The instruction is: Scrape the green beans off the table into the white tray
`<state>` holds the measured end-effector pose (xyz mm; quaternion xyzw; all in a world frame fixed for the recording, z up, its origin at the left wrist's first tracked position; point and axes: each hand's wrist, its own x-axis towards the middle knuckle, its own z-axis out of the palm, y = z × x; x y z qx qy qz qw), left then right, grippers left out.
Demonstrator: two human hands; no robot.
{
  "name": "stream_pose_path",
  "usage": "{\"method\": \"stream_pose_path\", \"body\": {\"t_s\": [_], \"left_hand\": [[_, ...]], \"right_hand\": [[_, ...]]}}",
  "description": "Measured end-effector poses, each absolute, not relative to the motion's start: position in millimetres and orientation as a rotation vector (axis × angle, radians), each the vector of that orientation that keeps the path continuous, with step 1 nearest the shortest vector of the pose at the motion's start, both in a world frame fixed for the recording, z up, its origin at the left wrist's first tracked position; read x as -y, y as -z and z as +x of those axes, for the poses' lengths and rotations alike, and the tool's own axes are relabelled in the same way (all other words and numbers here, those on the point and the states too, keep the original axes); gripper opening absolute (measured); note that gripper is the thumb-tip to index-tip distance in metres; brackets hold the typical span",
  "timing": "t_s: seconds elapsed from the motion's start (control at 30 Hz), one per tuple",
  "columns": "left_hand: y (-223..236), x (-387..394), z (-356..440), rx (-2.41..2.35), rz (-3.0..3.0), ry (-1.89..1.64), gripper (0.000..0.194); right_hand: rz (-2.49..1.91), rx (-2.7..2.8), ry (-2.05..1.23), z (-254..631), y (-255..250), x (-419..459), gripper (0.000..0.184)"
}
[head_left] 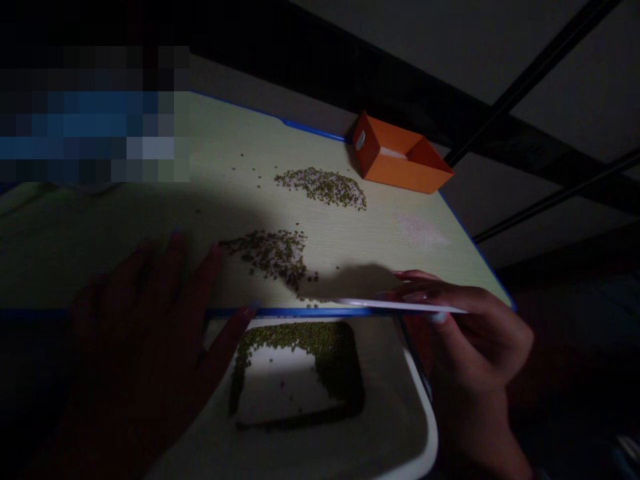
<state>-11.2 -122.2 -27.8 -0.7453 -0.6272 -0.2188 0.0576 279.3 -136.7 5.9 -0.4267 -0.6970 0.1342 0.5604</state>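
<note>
Beans (283,253) in a near heap on the table (360,233), pale specks among them, with a thin trail at the blue edge (295,312); more line the floor of the tub (430,427) below that edge. From my remote view, I judge the step in hand to be working beans along the edge with the white tool (360,303); the next move calls for a low, gentle stroke with the tub's mouth beneath. The right hand (480,333) holds the tool nearly level, pinched between thumb below and fingers above. The left hand (155,320), in shadow, has its fingers spread, index tip just beside the heap, thumb tip at the edge. Beyond: far heap (323,187), pale grains (417,230), orange box (410,173).
</note>
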Motion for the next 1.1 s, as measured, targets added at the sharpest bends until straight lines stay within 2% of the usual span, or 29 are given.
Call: {"method": "stream_pose_path", "body": {"t_s": [0.37, 0.73, 1.1], "left_hand": [[25, 122, -11, 1.922, -2.273, 0.633, 0.067], [28, 122, -12, 1.883, -2.258, 0.667, 0.067], [23, 121, -9, 1.956, -2.257, 0.643, 0.068]], "right_hand": [[-0.941, 1.628, -0.234, 274, -5, 137, 0.012], [-1.025, 1.583, -0.349, 273, -12, 137, 0.01], [-1.07, 1.636, -0.424, 287, -17, 85, 0.016]]}}
